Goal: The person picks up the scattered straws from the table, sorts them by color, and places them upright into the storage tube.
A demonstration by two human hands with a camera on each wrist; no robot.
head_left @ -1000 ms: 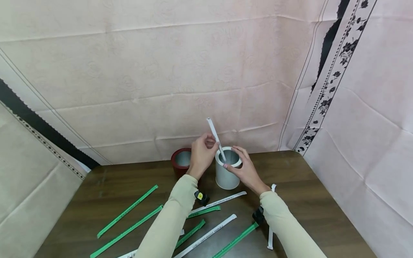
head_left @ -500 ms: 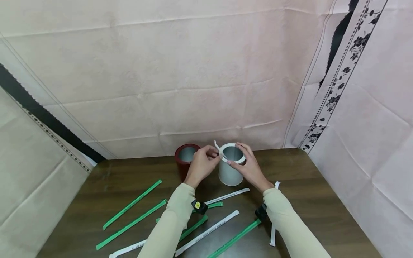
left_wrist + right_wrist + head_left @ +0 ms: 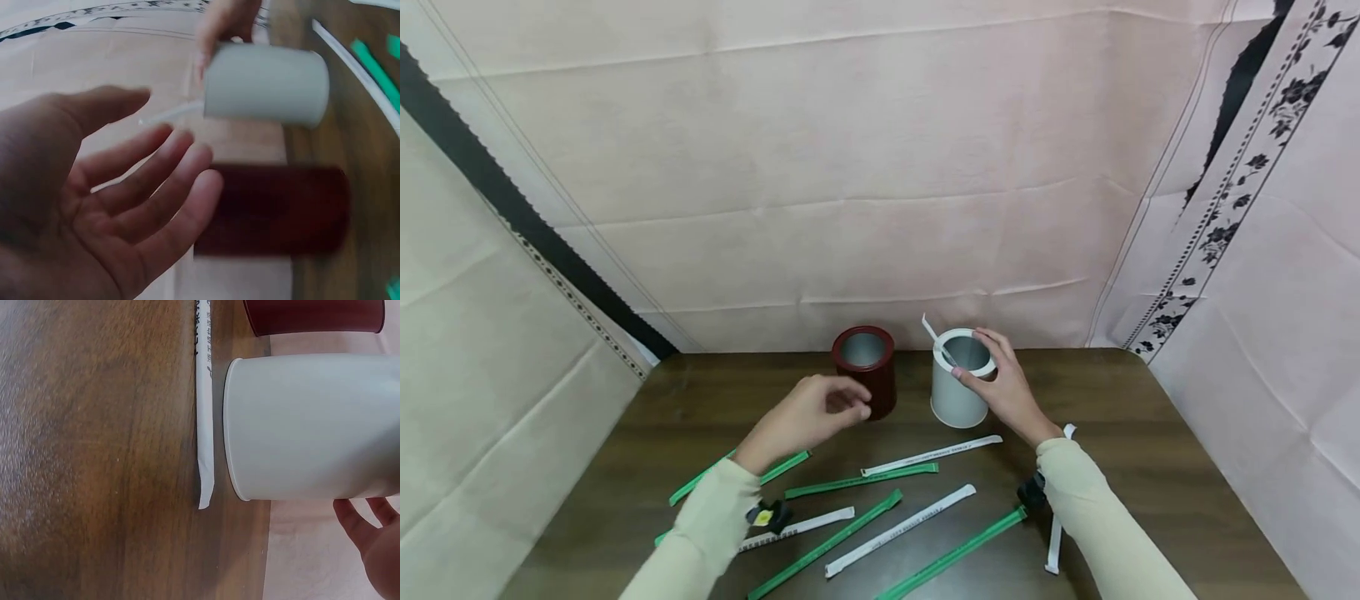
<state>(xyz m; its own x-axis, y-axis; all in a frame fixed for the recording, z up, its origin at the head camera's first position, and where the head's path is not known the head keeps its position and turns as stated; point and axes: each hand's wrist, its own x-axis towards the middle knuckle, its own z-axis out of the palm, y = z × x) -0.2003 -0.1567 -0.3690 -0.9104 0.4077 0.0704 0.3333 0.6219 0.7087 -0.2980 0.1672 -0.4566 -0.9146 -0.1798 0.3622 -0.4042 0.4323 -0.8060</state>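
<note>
A slim white paper-wrapped straw (image 3: pixel 931 329) leans in the white canister (image 3: pixel 957 398), its upper end sticking out past the rim. My right hand (image 3: pixel 1006 392) holds this canister near its rim, thumb at the front and fingers on the far right side. In the right wrist view, fingertips (image 3: pixel 353 519) touch the canister's side. My left hand (image 3: pixel 808 417) hovers in front of the dark red canister (image 3: pixel 882 385), apart from it. Nothing lies between its loosely bent fingers, as the left wrist view shows. That view is somewhat blurred.
Several wrapped straws lie scattered on the wooden table (image 3: pixel 1120 433), among them a white straw (image 3: pixel 932 455) and a green straw (image 3: pixel 951 557). Another white straw (image 3: pixel 1055 542) lies partly under my right forearm. A pale cloth (image 3: pixel 880 167) hangs behind the table.
My left hand has let go of the white straw and drawn back left, past the red canister. The straw has sunk into the white canister. My right hand stays on that canister.
</note>
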